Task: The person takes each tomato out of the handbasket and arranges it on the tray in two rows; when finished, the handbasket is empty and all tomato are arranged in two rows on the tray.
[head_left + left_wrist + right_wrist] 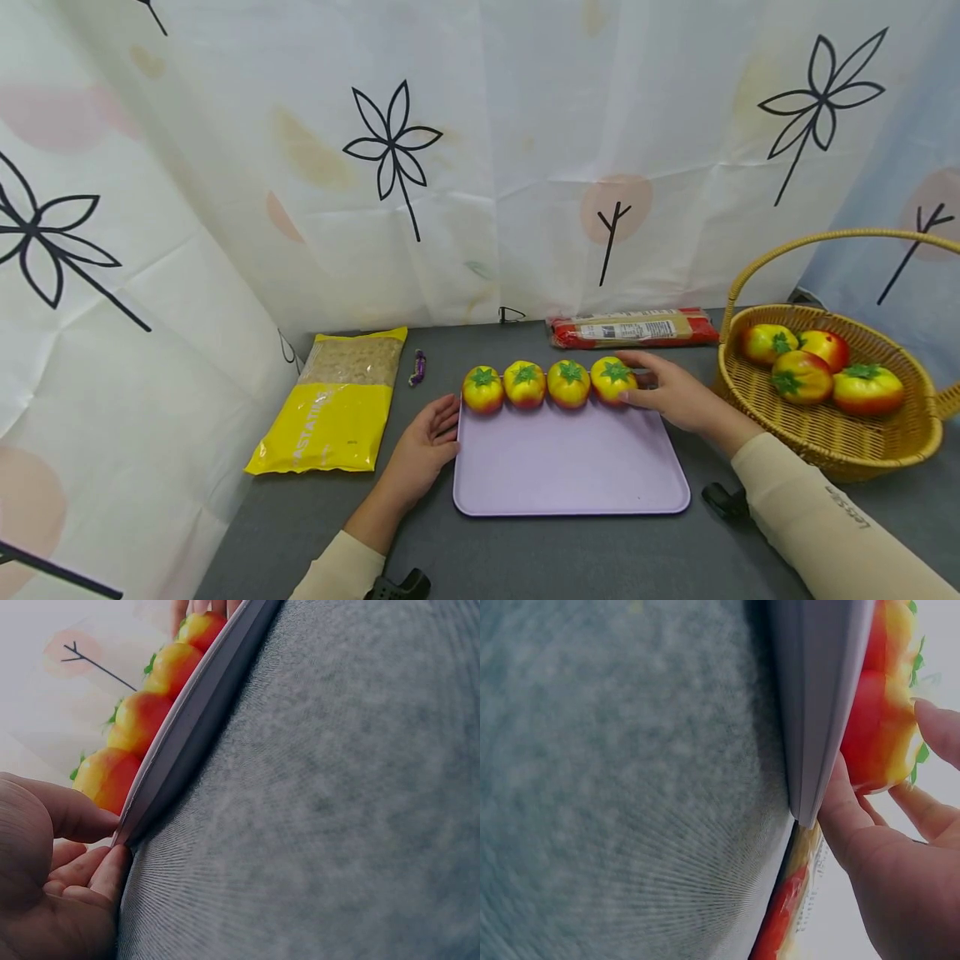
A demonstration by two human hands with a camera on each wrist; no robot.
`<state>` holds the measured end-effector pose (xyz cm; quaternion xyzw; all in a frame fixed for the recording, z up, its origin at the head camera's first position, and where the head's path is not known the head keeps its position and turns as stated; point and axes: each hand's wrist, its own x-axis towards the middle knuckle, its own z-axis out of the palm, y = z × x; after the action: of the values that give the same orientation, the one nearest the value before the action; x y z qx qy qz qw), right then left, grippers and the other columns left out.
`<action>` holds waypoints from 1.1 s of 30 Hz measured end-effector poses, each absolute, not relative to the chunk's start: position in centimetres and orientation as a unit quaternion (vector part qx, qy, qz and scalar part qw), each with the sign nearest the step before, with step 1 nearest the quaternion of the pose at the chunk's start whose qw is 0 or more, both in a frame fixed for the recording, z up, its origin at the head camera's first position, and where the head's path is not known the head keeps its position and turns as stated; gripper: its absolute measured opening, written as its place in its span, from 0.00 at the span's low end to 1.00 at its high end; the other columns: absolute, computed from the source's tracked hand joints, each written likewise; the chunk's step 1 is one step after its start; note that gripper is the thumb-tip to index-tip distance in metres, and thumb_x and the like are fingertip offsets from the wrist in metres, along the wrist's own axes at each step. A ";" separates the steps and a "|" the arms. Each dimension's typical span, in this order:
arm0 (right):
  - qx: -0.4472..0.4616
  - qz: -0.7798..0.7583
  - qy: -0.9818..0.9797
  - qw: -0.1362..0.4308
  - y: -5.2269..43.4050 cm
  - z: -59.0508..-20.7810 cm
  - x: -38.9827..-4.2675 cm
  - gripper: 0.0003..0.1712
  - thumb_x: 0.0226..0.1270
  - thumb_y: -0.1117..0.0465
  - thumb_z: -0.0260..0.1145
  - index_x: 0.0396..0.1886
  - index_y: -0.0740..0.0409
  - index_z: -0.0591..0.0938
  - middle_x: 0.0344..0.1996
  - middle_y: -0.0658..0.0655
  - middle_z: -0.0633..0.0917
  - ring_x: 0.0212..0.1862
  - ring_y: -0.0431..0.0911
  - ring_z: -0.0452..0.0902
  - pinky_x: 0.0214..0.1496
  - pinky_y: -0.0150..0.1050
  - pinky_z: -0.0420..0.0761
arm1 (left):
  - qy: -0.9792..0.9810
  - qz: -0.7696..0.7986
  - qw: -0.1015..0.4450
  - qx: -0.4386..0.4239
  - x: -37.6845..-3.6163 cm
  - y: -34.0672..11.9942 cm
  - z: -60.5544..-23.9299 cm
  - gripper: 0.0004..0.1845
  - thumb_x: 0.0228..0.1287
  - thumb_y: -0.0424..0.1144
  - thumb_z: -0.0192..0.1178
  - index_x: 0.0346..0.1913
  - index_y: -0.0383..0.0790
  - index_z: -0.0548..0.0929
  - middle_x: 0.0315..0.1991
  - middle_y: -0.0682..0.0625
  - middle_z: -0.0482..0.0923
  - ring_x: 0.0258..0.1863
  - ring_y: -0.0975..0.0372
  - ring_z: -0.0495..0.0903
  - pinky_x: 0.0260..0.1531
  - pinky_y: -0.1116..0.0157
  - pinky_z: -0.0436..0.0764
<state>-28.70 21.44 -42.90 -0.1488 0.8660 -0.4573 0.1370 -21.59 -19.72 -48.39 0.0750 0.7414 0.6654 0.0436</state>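
A lilac tray (570,467) lies on the dark grey table. Several yellow-red toy tomatoes (524,383) with green star-shaped tops stand in a row along its far edge. At the tray's left side, my left hand (426,446) pinches the rim, thumb above and fingertips below in the left wrist view (67,877). My right hand (678,396) holds the rightmost toy tomato (612,380), fingers behind and thumb in front. The right wrist view shows that toy tomato (877,735) between the spread fingers, close to the tray's corner.
On the right stands a wicker basket (817,442) with a tall handle and several more toy tomatoes inside. A red-ended packet (633,329) lies behind the tray. To the left are a yellow bag (330,408) and a small purple-wrapped sweet (417,367). A patterned curtain (487,167) closes the back.
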 end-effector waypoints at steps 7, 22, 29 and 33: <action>-0.149 -0.479 0.855 0.133 21.6 -43.0 -28.7 0.44 0.80 0.54 0.70 0.86 0.62 0.61 0.79 0.74 0.65 0.74 0.75 0.65 0.68 0.73 0.75 | 0.741 0.666 0.045 0.073 -21.6 -19.8 -48.5 0.40 0.71 0.19 0.61 0.83 0.27 0.61 0.80 0.34 0.65 0.78 0.43 0.68 0.74 0.49 0.70; -0.129 -0.523 0.841 0.057 22.4 -42.0 -27.5 0.40 0.84 0.52 0.66 0.84 0.65 0.63 0.75 0.75 0.68 0.72 0.73 0.70 0.63 0.61 0.84 | 0.750 0.656 0.050 0.067 -21.8 -19.8 -48.6 0.40 0.72 0.20 0.61 0.83 0.29 0.61 0.81 0.37 0.66 0.78 0.46 0.68 0.72 0.54 0.72; -0.150 -0.544 0.825 -0.001 23.0 -40.4 -26.4 0.37 0.86 0.54 0.63 0.84 0.65 0.64 0.72 0.73 0.72 0.65 0.59 0.78 0.55 0.39 0.88 | 0.751 0.655 0.049 0.072 -21.7 -20.0 -48.6 0.39 0.72 0.20 0.61 0.83 0.29 0.61 0.80 0.36 0.66 0.78 0.45 0.68 0.72 0.53 0.72; -0.181 -0.569 0.801 -0.031 24.0 -39.5 -25.9 0.31 0.88 0.58 0.59 0.82 0.65 0.66 0.68 0.70 0.74 0.60 0.44 0.80 0.53 0.33 0.87 | 0.752 0.653 0.050 0.069 -21.8 -20.0 -48.7 0.39 0.72 0.20 0.61 0.84 0.30 0.61 0.80 0.38 0.66 0.78 0.46 0.68 0.72 0.54 0.72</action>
<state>-25.86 24.01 -39.49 -0.1811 0.8015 -0.5691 -0.0310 -21.79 -19.96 -48.66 0.0689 0.7522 0.6535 0.0499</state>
